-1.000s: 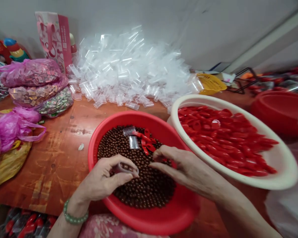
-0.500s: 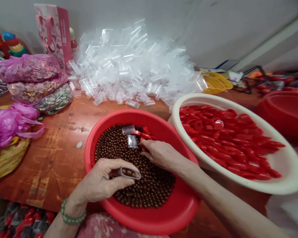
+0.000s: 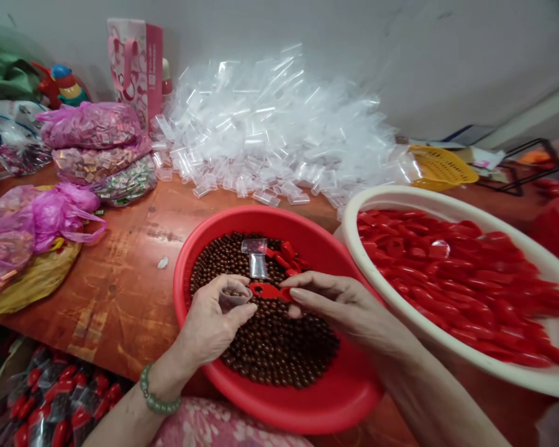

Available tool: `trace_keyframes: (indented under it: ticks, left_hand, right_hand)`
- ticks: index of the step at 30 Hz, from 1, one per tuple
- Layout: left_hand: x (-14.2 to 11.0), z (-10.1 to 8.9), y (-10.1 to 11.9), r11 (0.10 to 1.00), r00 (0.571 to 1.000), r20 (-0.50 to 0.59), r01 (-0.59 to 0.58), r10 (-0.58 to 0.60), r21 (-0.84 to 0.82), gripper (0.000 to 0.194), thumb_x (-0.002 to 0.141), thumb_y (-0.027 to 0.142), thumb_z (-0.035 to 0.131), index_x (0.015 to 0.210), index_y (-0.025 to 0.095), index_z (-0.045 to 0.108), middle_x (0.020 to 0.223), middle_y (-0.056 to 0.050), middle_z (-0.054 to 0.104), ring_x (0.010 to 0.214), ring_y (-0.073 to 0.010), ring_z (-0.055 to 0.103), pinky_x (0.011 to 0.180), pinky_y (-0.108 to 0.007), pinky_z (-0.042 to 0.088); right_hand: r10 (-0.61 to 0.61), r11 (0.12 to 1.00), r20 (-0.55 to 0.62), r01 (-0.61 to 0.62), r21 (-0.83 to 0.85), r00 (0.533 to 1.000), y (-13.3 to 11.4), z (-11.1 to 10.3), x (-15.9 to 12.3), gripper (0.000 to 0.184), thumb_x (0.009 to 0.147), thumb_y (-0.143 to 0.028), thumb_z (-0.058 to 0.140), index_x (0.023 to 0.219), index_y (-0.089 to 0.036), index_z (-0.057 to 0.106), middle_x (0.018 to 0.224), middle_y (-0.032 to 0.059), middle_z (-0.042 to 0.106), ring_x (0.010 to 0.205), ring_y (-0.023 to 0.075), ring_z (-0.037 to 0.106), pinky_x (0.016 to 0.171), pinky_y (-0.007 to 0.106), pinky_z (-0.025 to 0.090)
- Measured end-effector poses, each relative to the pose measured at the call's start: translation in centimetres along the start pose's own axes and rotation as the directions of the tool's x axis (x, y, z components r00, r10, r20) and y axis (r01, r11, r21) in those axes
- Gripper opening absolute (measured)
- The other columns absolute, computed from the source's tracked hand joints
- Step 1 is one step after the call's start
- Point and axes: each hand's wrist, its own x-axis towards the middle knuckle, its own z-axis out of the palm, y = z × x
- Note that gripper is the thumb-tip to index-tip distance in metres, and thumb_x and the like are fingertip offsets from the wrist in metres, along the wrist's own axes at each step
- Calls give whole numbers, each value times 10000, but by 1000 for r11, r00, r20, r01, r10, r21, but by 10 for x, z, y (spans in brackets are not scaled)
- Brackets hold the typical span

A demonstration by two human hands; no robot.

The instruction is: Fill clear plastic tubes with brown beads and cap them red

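Note:
Between the thumb and fingers of my left hand [image 3: 217, 320] is a clear plastic sleeve [image 3: 235, 299], its open end facing up with brown balls inside. My right hand [image 3: 328, 298] pinches a red plastic piece [image 3: 265, 290] with a small hole, held close beside the sleeve's mouth. Both hands are over a red basin [image 3: 279, 410] with many brown balls [image 3: 279, 347] in it. On the balls lie clear sleeves [image 3: 258, 266] and a few more red pieces [image 3: 291, 254].
A cream basin [image 3: 349, 230] of red plastic pieces stands at the right. Behind is a heap of clear sleeves [image 3: 279, 130] by a yellow basket [image 3: 442, 167]. Pink bags [image 3: 90, 124] sit at left. Below them, a box holds filled red-and-clear pieces [image 3: 56, 397].
My right hand has lifted a red piece from the balls and brought it beside the sleeve in my left hand. The view has shifted left.

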Motion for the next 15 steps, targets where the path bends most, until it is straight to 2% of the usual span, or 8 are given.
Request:
trace_keyframes:
  ticks: [3,6,8,10,12,15]
  left_hand:
    - [-3,1,-1,1000,1000,11,-10,10,-11,144,721,164,687,768,167,551,1102,-49,661,827,-118,590,793,-265,446]
    - [-4,1,-2,999,1000,-11,-30,30,18,147,726,182,690,776,168,552,1004,-33,672,807,-120,589,787,-266,446]
    - [-4,2,-3,998,999,-29,-43,44,35,137,727,174,684,781,169,558,946,-21,670,788,-118,589,773,-260,451]
    - [-3,3,-4,997,997,-40,-64,66,49,114,744,171,670,813,171,580,920,-16,671,787,-120,595,768,-258,457]
    - [-3,3,-5,992,993,-62,-95,101,83,105,762,165,654,857,171,609,907,-18,673,807,-129,604,778,-261,460]
    - [-3,2,-4,990,991,-89,-85,95,112,123,758,153,657,878,166,631,877,-17,674,803,-133,608,769,-257,458]
  right_hand:
    - [5,983,84,-20,184,996,0,9,-1,396,747,-522,700,908,-161,675,580,20,678,536,149,625,587,281,476]
    - [-9,984,91,-7,178,996,1,15,1,359,771,-496,693,883,-156,675,594,29,691,551,149,643,603,279,500]
    - [-40,993,8,39,107,999,0,19,-1,354,782,-491,681,895,-155,671,615,37,700,566,161,658,598,282,518]
    - [-122,993,-136,120,-20,983,-1,24,-5,315,804,-460,662,918,-166,661,663,42,712,599,176,675,587,285,533]
    - [-257,956,-259,207,-206,931,-5,30,-9,217,840,-391,631,907,-187,662,716,43,724,632,177,684,585,279,540]
    - [-467,843,-272,330,-424,842,-11,35,-15,119,868,-294,609,905,-210,684,780,39,748,646,169,695,620,277,562]
